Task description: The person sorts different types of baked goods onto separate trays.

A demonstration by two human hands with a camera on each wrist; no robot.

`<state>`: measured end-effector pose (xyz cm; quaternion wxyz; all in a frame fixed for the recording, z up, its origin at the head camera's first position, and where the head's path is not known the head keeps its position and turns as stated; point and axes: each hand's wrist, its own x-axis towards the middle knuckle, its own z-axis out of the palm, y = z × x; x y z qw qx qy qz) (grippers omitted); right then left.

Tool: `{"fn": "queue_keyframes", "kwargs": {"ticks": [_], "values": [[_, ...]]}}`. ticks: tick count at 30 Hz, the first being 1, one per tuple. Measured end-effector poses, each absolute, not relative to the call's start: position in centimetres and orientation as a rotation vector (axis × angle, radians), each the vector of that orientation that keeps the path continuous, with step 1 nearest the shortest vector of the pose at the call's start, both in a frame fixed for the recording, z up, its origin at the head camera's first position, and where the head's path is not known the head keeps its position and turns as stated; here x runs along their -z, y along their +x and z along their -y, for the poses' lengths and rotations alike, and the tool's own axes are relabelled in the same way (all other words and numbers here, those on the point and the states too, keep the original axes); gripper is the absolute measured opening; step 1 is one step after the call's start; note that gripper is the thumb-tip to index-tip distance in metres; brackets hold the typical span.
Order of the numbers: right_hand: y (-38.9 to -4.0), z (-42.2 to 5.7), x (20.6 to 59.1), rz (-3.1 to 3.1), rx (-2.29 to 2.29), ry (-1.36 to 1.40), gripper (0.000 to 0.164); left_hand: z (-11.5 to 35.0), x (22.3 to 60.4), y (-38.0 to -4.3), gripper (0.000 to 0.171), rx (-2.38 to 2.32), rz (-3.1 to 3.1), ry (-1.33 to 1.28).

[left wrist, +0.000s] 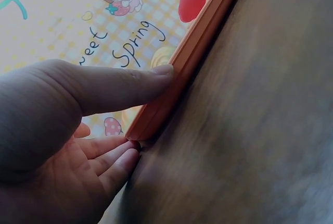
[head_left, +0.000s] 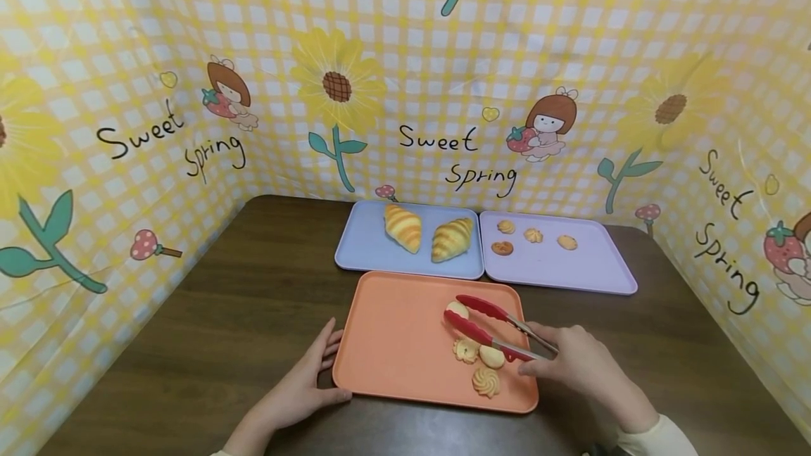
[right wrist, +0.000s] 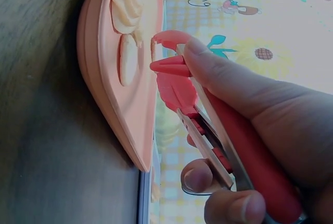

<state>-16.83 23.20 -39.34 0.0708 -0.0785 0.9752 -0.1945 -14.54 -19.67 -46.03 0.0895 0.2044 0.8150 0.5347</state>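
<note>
My right hand (head_left: pixel 573 361) grips red-and-silver tongs (head_left: pixel 472 329) over the right side of an orange tray (head_left: pixel 393 336). Between the red tips of the tongs is a pale round cookie (head_left: pixel 457 311). Closer to that hand on the tray lie a ring-shaped cookie (head_left: pixel 465 351), a smooth cookie (head_left: pixel 491 356) and a swirled cookie (head_left: pixel 486 382). At the tray's near left corner, my left hand (head_left: pixel 304 378) rests with its thumb along the front rim and its fingers against the left side. In the left wrist view, thumb (left wrist: pixel 119 86) and fingertips both meet the orange rim (left wrist: pixel 177 83).
Behind the orange tray stands a blue tray (head_left: pixel 361 245) with two croissants (head_left: pixel 403 229). Beside it a lilac tray (head_left: pixel 595 266) carries several small cookies (head_left: pixel 533 235). All stand on a dark wooden table (head_left: pixel 209 343), with a yellow checked cloth (head_left: pixel 405 90) hung around it.
</note>
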Motion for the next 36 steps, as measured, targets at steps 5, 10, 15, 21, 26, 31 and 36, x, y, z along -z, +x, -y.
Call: {"fn": "queue_keyframes", "kwargs": {"ticks": [5, 10, 15, 21, 26, 31, 36], "values": [[-17.0, -23.3, 39.2, -2.973, 0.588, -0.248, 0.080, 19.7, 46.0, -14.5, 0.113, -1.591, -2.414, 0.593], [-17.2, -23.7, 39.1, -3.021, 0.592, -0.246, 0.082, 19.7, 46.0, -14.5, 0.113, -1.593, -2.406, 0.582], [-17.5, -24.0, 39.0, -3.037, 0.592, -0.197, 0.085, 19.7, 45.9, -14.5, 0.113, -1.584, -2.414, 0.588], [-18.0, -24.5, 39.2, -3.066, 0.614, -0.167, 0.087, 19.8, 45.6, -14.5, 0.113, -1.578, -2.421, 0.617], [-18.4, -25.1, 39.5, -3.109, 0.649, -0.155, 0.086, 19.8, 45.7, -14.5, 0.113, -1.581, -2.426, 0.609], [-18.9, -25.9, 39.8, -3.127, 0.635, -0.111, 0.091, 19.7, 45.7, -14.5, 0.113, -1.584, -2.430, 0.625], [-19.5, -26.6, 39.7, -3.125, 0.612, -0.050, 0.094, 19.7, 45.7, -14.5, 0.113, -1.577, -2.433, 0.638]]}}
